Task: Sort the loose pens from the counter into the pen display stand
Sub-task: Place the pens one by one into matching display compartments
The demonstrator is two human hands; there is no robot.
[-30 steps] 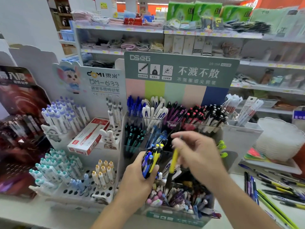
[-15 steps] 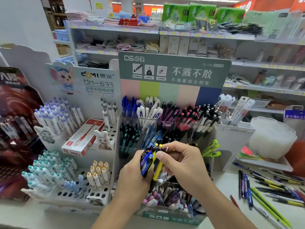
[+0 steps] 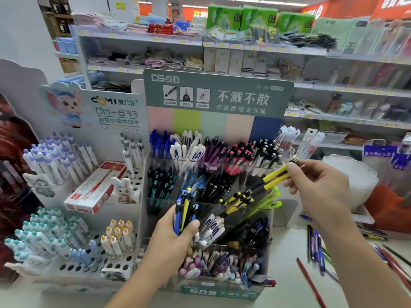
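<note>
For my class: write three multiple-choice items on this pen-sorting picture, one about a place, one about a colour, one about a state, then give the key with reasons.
1. Where do the loose pens lie on the counter?
A. right of the pen display stand
B. left of it
C. on top of its sign

2. What colour are the pens held by the right hand?
A. red and white
B. yellow and black
C. all green

3. What is the left hand doing?
A. lying flat on the counter
B. pointing at a shelf
C. gripping a bundle of pens

Key: 1 A, the loose pens lie right of the pen display stand. 2 B, the right hand pinches yellow and black pens. 3 C, the left hand has fingers curled round a bundle of pens.
</note>
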